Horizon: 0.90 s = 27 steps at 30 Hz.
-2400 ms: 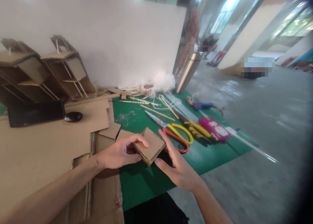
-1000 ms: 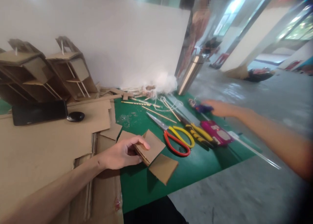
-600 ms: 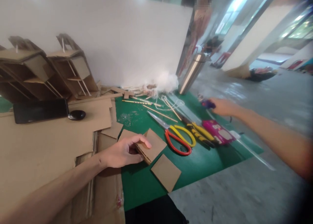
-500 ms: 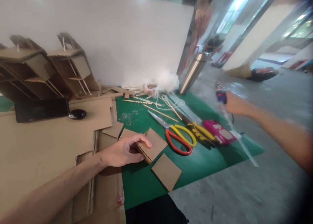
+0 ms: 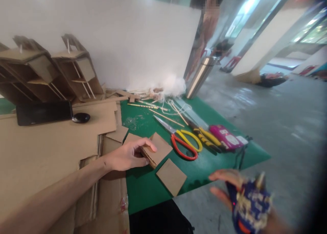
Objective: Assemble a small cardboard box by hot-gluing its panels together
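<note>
2 hands: left hand (image 5: pixel 126 155), right hand (image 5: pixel 227 176). 1 blue tool (image 5: pixel 252 203), held. 1 cardboard block (image 5: pixel 160 147) held, 1 cardboard square (image 5: pixel 171 177) loose. 1 scissors (image 5: pixel 174 132), 1 pliers (image 5: pixel 205 140), 1 magenta box (image 5: pixel 226 136), 1 steel flask (image 5: pixel 201 77), 1 black mouse (image 5: pixel 81 117), 1 black slab (image 5: pixel 44 113), 1 white fluff clump (image 5: pixel 174 86). Cardboard frames (image 5: pixel 87 69): 2 clear, possibly a third cut off at left edge.

- Counter (image 5: pixel 204 164): green
- Cardboard stack (image 5: pixel 160 147) and loose cardboard square (image 5: pixel 171 177): plain brown
- Scissors (image 5: pixel 174 133): silvery blades, one red handle loop, one yellow
- Pliers (image 5: pixel 206 141): yellow and black, banded on one handle
- Box (image 5: pixel 224 137): magenta with pale patches
- Hand tool (image 5: pixel 251 206): blurred, but seemingly dark blue with cream blotches and an orange-red patch
- Mouse (image 5: pixel 81 117): black
- Flask (image 5: pixel 200 77): metallic silver-bronze
- Fluff (image 5: pixel 175 86): white
</note>
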Available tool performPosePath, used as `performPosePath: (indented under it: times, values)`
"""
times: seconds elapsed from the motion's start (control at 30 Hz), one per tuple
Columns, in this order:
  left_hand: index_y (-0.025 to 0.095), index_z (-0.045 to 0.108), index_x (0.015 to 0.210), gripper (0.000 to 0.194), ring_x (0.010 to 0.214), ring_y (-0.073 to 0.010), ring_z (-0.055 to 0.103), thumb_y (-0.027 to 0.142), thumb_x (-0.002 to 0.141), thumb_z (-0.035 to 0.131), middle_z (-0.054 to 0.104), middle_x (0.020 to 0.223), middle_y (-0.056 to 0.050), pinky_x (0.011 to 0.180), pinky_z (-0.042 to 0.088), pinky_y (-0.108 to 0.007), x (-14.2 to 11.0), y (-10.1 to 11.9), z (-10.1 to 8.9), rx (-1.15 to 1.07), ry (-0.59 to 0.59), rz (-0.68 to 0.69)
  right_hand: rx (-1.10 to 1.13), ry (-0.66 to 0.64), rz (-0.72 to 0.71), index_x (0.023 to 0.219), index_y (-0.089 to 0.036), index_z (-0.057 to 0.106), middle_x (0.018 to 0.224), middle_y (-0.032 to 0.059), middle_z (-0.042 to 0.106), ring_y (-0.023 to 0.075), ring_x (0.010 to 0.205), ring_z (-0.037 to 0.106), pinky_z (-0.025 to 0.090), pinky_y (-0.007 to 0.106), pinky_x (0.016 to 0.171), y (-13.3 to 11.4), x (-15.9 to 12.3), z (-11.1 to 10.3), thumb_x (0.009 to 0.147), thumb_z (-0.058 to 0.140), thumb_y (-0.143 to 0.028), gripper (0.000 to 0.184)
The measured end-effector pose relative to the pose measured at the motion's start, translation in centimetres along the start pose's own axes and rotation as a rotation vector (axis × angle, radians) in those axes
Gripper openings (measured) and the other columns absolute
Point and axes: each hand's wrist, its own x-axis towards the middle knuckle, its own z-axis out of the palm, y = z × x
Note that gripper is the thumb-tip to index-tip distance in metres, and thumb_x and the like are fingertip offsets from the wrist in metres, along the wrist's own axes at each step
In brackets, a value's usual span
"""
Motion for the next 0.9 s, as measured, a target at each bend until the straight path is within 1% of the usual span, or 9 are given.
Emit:
performPosePath:
  times: [0.03, 0.07, 0.17, 0.27, 0.33, 0.53, 0.67, 0.8, 0.9]
  values:
    - [0.023, 0.060, 0.109, 0.034, 0.081, -0.0124, 0.056, 0.011, 0.078, 0.067, 0.056, 0.094, 0.002, 0.072, 0.046, -0.025, 0.0, 0.0, 0.0, -0.008, 0.002, 0.004, 0.032, -0.034, -0.008, 0.129, -0.060, 0.053, 0.077, -0.0017, 0.075, 0.0326, 0.064, 0.074, 0.063, 0.050, 0.048, -0.7, -0.8, 1.0, 0.088, 0.061, -0.036, 0.048]
    - [0.023, 0.060, 0.109, 0.034, 0.081, -0.0126, 0.056, 0.011, 0.078, 0.067, 0.056, 0.093, 0.002, 0.072, 0.046, -0.025, 0.0, 0.0, 0.0, -0.014, 0.004, 0.006, 0.115, -0.099, -0.068, 0.135, -0.059, 0.047, 0.083, 0.0003, 0.077, 0.0338, 0.067, 0.075, 0.063, 0.051, 0.049, -1.3, -1.4, 1.8, 0.088, 0.061, -0.033, 0.055]
    - [0.023, 0.060, 0.110, 0.035, 0.079, -0.0124, 0.056, 0.012, 0.078, 0.067, 0.055, 0.092, 0.002, 0.071, 0.046, -0.026, 0.0, 0.0, 0.1, -0.002, 0.010, -0.003, 0.216, -0.236, -0.176, 0.144, -0.051, 0.037, 0.111, 0.0041, 0.077, 0.0328, 0.091, 0.076, 0.064, 0.051, 0.067, -2.4, -1.5, 3.1, 0.089, 0.064, -0.024, 0.067]
    - [0.023, 0.060, 0.110, 0.035, 0.077, -0.0115, 0.056, 0.011, 0.077, 0.067, 0.055, 0.095, 0.002, 0.071, 0.046, -0.025, -0.1, 0.1, 0.0, 0.016, 0.013, -0.003, 0.157, -0.327, -0.276, 0.145, -0.037, 0.040, 0.131, 0.0086, 0.070, 0.0329, 0.119, 0.067, 0.057, 0.052, 0.090, -2.8, -0.6, 3.6, 0.090, 0.067, -0.019, 0.064]
    - [0.023, 0.060, 0.109, 0.034, 0.078, -0.0115, 0.056, 0.011, 0.077, 0.067, 0.055, 0.096, 0.002, 0.071, 0.045, -0.025, -0.1, 0.1, 0.0, 0.019, 0.012, 0.007, 0.125, -0.374, -0.334, 0.145, -0.033, 0.043, 0.136, 0.0102, 0.066, 0.0331, 0.128, 0.061, 0.051, 0.052, 0.099, -2.8, -0.1, 3.8, 0.091, 0.066, -0.020, 0.060]
    - [0.022, 0.061, 0.107, 0.032, 0.077, -0.0108, 0.054, 0.011, 0.077, 0.066, 0.055, 0.093, 0.002, 0.069, 0.043, -0.024, -0.1, 0.2, 0.1, -0.005, 0.010, 0.017, 0.090, -0.425, -0.416, 0.143, -0.028, 0.045, 0.132, 0.0093, 0.069, 0.0287, 0.127, 0.062, 0.047, 0.047, 0.104, -2.6, 0.1, 3.5, 0.091, 0.066, -0.020, 0.057]
    - [0.023, 0.060, 0.108, 0.034, 0.076, -0.0099, 0.053, 0.010, 0.077, 0.066, 0.054, 0.092, 0.003, 0.068, 0.043, -0.023, -0.1, 0.0, 0.1, -0.013, 0.007, 0.008, 0.142, -0.335, -0.461, 0.129, -0.024, 0.054, 0.120, 0.0092, 0.076, 0.0246, 0.121, 0.066, 0.049, 0.042, 0.104, -2.5, 0.3, 3.2, 0.093, 0.065, -0.019, 0.038]
    - [0.024, 0.060, 0.108, 0.033, 0.084, -0.0114, 0.056, 0.009, 0.079, 0.064, 0.055, 0.100, 0.002, 0.074, 0.045, -0.024, -0.1, -0.2, 0.1, -0.024, 0.002, 0.017, 0.229, -0.230, -0.353, 0.108, -0.024, 0.057, 0.108, 0.0059, 0.077, 0.0228, 0.120, 0.066, 0.051, 0.040, 0.104, -2.4, 1.5, 2.7, 0.091, 0.059, -0.008, 0.023]
    - [0.024, 0.060, 0.109, 0.034, 0.082, -0.0108, 0.056, 0.009, 0.079, 0.064, 0.056, 0.098, 0.002, 0.072, 0.044, -0.024, -0.1, -0.2, 0.0, -0.014, 0.005, 0.012, 0.267, -0.181, -0.286, 0.105, -0.025, 0.058, 0.097, 0.0044, 0.076, 0.0226, 0.105, 0.072, 0.056, 0.036, 0.096, -2.9, 3.7, 1.7, 0.091, 0.059, -0.009, 0.021]
